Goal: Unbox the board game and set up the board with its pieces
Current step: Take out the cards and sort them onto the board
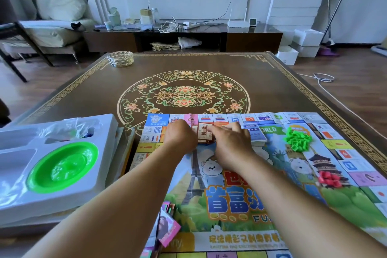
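Observation:
The colourful paper game board (247, 174) lies unfolded on the near right of the table. Both my hands are over its far left part, at a stack of orange-brown cards (204, 133). My left hand (181, 137) grips the stack's left edge with curled fingers. My right hand (230, 142) lies over its right side, fingers fairly straight and touching the cards. A blue card deck (254, 132) sits just right of my right hand. A heap of green houses (297, 138) and a few red pieces (330, 179) rest on the board's right side.
The white plastic box insert (18, 176) with a green bowl (62, 167) and a plastic bag (69, 128) stands at the near left. Pink cards and paper money (167, 228) lie at the board's near left edge. A glass ashtray (120, 58) sits at the table's far left corner.

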`<action>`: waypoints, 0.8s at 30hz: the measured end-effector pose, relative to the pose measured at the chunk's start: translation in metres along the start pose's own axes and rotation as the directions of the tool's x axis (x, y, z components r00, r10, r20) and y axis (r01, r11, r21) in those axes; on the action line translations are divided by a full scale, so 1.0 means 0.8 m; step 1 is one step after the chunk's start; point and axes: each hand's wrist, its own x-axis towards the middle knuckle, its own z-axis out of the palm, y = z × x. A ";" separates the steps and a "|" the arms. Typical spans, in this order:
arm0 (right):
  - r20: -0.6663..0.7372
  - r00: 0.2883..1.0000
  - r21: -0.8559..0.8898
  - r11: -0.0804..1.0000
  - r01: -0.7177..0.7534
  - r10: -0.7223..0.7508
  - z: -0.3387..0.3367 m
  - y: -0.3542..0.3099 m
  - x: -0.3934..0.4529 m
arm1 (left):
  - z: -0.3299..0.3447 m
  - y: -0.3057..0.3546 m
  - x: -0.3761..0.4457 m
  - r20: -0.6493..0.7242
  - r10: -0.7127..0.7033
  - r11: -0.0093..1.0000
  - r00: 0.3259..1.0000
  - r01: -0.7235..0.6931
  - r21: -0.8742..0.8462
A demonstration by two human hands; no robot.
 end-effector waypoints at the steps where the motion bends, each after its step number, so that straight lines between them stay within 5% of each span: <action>1: 0.014 1.000 -0.021 0.999 0.026 -0.025 0.004 -0.001 0.002 | -0.001 0.000 0.000 0.005 0.009 1.000 1.000 -0.009 -0.010; 9: 0.007 0.992 -0.133 0.983 0.125 -0.125 0.012 0.000 0.009 | -0.005 -0.010 -0.005 0.073 0.139 0.990 0.988 -0.136 -0.036; 24: -0.009 0.993 -0.098 0.989 0.115 -0.116 0.018 -0.007 0.008 | 0.000 -0.011 -0.002 0.060 0.111 0.994 0.992 -0.113 0.016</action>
